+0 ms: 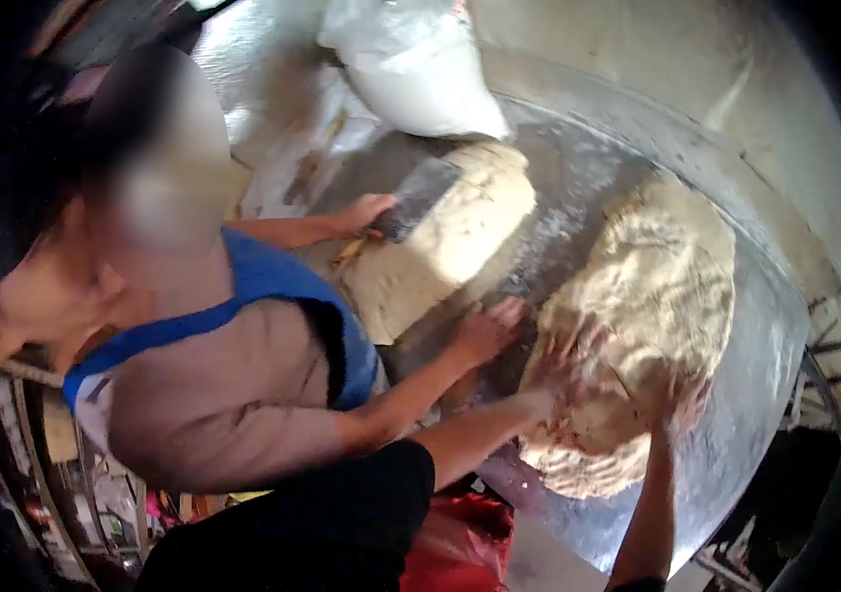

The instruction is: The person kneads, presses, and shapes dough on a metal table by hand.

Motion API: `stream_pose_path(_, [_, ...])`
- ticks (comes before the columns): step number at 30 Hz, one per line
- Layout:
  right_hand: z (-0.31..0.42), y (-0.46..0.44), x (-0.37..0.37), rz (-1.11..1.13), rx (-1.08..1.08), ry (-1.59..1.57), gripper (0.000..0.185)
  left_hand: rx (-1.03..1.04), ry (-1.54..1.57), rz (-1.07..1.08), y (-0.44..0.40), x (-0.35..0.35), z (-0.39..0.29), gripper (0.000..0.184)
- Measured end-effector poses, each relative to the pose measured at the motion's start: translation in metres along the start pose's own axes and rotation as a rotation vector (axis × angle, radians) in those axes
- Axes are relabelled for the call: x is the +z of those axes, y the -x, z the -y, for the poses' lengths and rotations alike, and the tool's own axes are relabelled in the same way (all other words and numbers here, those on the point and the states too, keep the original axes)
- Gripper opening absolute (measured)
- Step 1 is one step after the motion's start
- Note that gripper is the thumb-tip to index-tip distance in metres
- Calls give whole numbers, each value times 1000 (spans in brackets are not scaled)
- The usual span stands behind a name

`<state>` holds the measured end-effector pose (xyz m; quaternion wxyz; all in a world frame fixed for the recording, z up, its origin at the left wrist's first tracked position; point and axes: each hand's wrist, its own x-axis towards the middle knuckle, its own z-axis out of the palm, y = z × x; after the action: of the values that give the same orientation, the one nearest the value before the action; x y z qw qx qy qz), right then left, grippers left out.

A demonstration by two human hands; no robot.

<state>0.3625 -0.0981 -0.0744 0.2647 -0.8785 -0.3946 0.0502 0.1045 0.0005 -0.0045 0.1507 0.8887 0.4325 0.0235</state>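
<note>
A large, lumpy slab of pale dough [652, 266] lies on the grey metal table [736, 434]. My left hand [578, 370] rests on the near part of this dough, blurred, with its fingers spread. At the dough's right near edge is my right hand [682, 400], also blurred; its fingers look spread against the dough. A second, smoother block of dough [460, 242] lies farther left, with a co-worker's hand [371, 214] holding a dark flat scraper [420, 200] on it. The co-worker's other hand [489, 331] is between the two doughs.
A co-worker in a blue apron [282, 271] leans in from the left, one arm close to my left forearm. A white sack [430, 84] stands at the back. A red bag [460, 543] is below the table's near edge. A wall [637, 44] rises behind.
</note>
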Motion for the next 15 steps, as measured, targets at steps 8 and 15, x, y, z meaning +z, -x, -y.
stream_pose_path(8, [37,57,-19,-5,-132,314,74,-11,-23,188,2,-39,-12,95])
stream_pose_path(15, [38,56,-20,10,-124,284,77,-52,-41,261,1,-50,-19,95])
